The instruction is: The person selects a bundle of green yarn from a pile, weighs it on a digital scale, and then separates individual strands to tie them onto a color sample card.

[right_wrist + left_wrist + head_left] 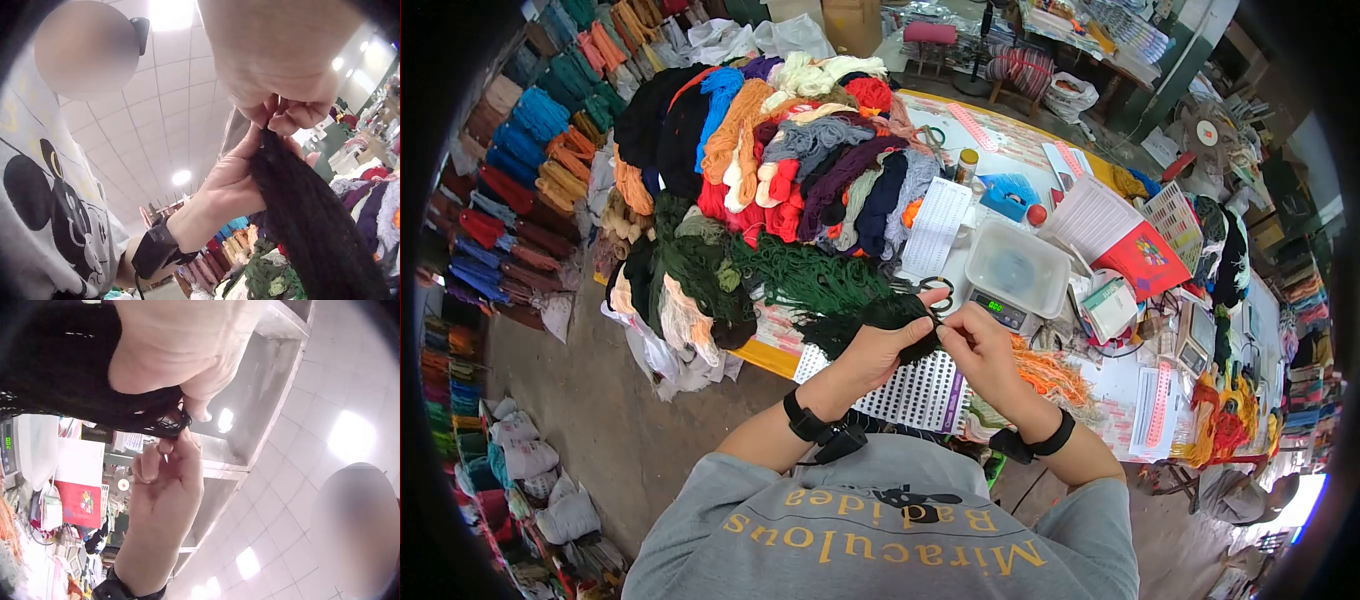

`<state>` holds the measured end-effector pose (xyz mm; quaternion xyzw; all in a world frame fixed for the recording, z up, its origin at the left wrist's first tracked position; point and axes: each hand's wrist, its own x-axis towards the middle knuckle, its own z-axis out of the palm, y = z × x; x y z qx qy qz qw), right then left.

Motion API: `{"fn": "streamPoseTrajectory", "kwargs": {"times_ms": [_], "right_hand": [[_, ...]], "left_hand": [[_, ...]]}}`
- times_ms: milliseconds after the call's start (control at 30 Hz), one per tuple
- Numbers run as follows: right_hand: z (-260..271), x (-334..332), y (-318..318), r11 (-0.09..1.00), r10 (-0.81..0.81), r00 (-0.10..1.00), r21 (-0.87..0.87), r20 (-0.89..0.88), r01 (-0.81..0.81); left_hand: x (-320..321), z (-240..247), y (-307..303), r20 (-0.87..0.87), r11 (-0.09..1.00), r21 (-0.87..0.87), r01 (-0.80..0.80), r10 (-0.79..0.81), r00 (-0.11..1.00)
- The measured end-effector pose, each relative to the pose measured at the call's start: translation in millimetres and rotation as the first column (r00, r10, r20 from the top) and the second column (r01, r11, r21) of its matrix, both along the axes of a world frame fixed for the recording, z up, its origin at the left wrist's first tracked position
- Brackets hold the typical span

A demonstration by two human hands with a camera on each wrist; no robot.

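A hank of black yarn (pixel 840 333) hangs from my left hand (pixel 887 343), which grips it near one end. My right hand (pixel 983 352) pinches a strand at that end, its fingertips right beside the left thumb. In the left wrist view the black hank (pixel 56 362) spreads out sideways from the left hand (pixel 181 350), and loose loops show at the right hand's (pixel 165 484) fingertips. The right wrist view shows the hank (pixel 312 219) hanging down below both hands. Black-handled scissors (pixel 940 293) lie on the table just beyond the hands.
Dark green yarn (pixel 825 275) lies beside the hank, with a large pile of coloured hanks (pixel 800 150) behind it. A digital scale (pixel 997 308) bears a clear plastic tub (pixel 1018 265). Orange yarn (pixel 1050 372) lies to the right. A spiral-bound sample sheet (pixel 910 395) lies under the hands.
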<state>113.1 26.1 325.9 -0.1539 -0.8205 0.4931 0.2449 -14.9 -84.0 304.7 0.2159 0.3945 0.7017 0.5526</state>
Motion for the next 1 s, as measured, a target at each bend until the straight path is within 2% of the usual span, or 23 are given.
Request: {"fn": "streamPoseTrajectory", "kwargs": {"times_ms": [33,67,100,133,167,233,300,367,433,500,567,600,667,700,733,767,800,833,900,1000], "right_hand": [[-3,1,1,1.000,0.000,1.000,-0.001,-0.001,0.000],[-6,2,4,0.954,0.026,1.000,-0.299,0.014,-0.020],[-7,3,5,0.820,0.055,0.998,-0.571,0.020,-0.034],[4,1,4,0.736,0.033,0.999,-0.676,-0.013,-0.034],[8,2,5,0.736,0.033,0.999,-0.676,-0.014,-0.033],[11,6,11,0.399,0.052,0.996,-0.912,-0.076,-0.090],[1,8,14,0.383,0.085,0.990,-0.914,-0.114,-0.138],[0,10,15,0.376,0.330,0.944,-0.919,0.013,-0.119],[-1,15,17,0.401,0.371,0.928,-0.906,0.027,-0.134],[0,22,22,0.457,0.069,0.995,-0.884,-0.077,-0.100],[-1,39,45,0.367,-0.210,0.963,-0.927,-0.167,-0.080],[-9,54,64,0.317,-0.330,0.924,-0.945,-0.192,-0.083],[-19,93,103,0.224,-0.452,0.847,-0.954,-0.281,-0.198],[-24,113,122,0.122,-0.599,0.767,-0.972,-0.232,-0.199],[-35,136,139,0.128,-0.686,0.683,-0.965,-0.252,-0.227],[-46,161,151,0.204,-0.723,0.645,-0.968,-0.248,-0.143],[-84,201,187,0.118,-0.782,0.584,-0.972,-0.217,-0.204],[-98,225,197,0.138,-0.815,0.537,-0.973,-0.218,-0.186],[-124,270,221,0.068,-0.898,0.422,-0.988,-0.122,-0.140],[-147,305,237,0.128,-0.900,0.410,-0.988,-0.150,-0.081]], "left_hand": [[0,7,-2,0.117,1.000,0.009,0.017,-0.018,0.993],[-1,10,-2,0.232,0.999,0.020,0.033,-0.037,0.972],[-4,9,-3,0.231,0.999,0.020,0.034,-0.037,0.972],[-7,7,-4,0.334,0.999,0.044,0.019,-0.033,0.942],[-9,8,-3,0.432,0.998,0.067,0.002,-0.030,0.901],[-10,10,-4,0.438,0.999,0.038,-0.029,0.009,0.899],[-12,9,-4,0.307,0.998,0.066,0.011,-0.031,0.951],[-13,13,-4,0.258,0.996,0.082,0.017,-0.038,0.965],[-19,16,-10,0.243,0.979,-0.036,0.198,-0.184,0.952],[-29,12,-16,0.045,0.926,-0.125,0.357,-0.354,0.934],[-52,-4,-30,0.059,0.916,-0.174,0.361,-0.356,0.933],[-64,-7,-38,0.157,0.948,-0.168,0.271,-0.246,0.956],[-93,-8,-55,0.317,0.981,-0.183,0.060,0.001,0.948],[-109,-8,-65,0.377,0.978,-0.202,-0.059,0.133,0.917],[-130,-18,-77,0.447,0.981,-0.160,-0.108,0.170,0.878],[-151,-31,-88,0.516,0.980,-0.121,-0.160,0.200,0.833],[-168,-41,-100,0.541,0.976,-0.105,-0.190,0.216,0.812],[-182,-46,-110,0.566,0.971,-0.090,-0.220,0.232,0.791],[-202,-47,-121,0.536,0.942,-0.142,-0.304,0.332,0.776],[-215,-38,-117,0.412,0.915,-0.169,-0.367,0.403,0.817]]}}
